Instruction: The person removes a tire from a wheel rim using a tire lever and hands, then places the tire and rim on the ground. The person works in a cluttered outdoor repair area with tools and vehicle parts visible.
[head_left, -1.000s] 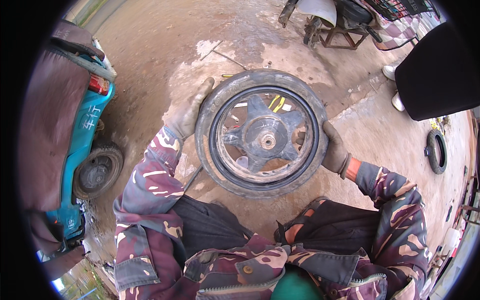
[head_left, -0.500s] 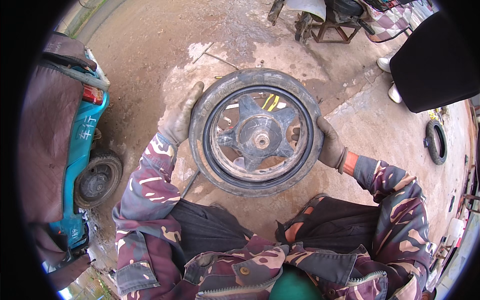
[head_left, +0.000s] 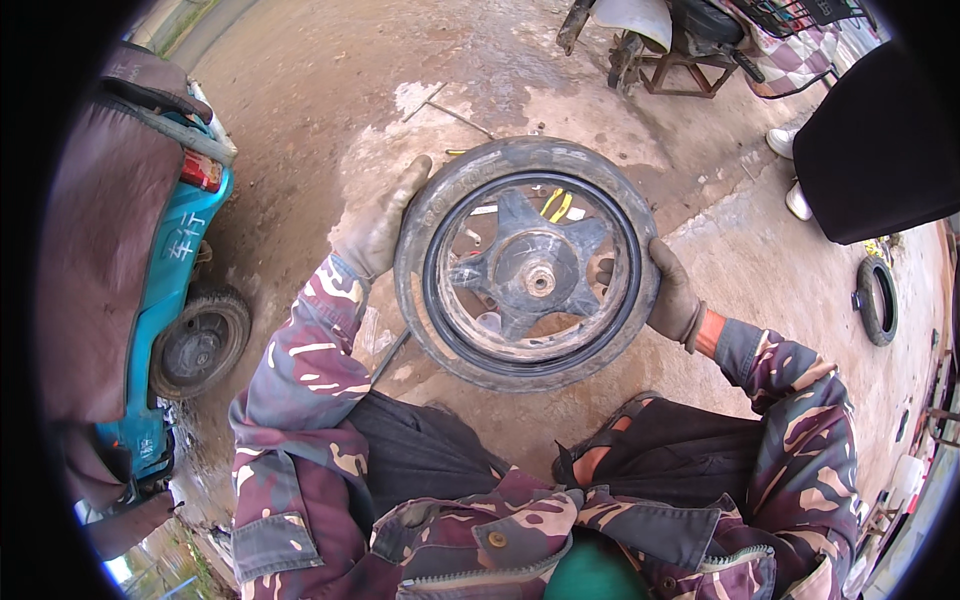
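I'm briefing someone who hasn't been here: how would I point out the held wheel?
Start at the teal vehicle on the left, then go right to the picture's middle. The wheel is held there between the left hand and right hand. Unlike the vehicle's wheel and the loose tyre at far right, its spokes form an open five-armed star.

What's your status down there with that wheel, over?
Left hand, right hand on opposite sides. Wheel between them, tire on. Yellow item visible through its openings; nothing seen blocking either hand.

Right fingers (head_left: 606,270) apparently half-hidden behind wheel (head_left: 540,281)
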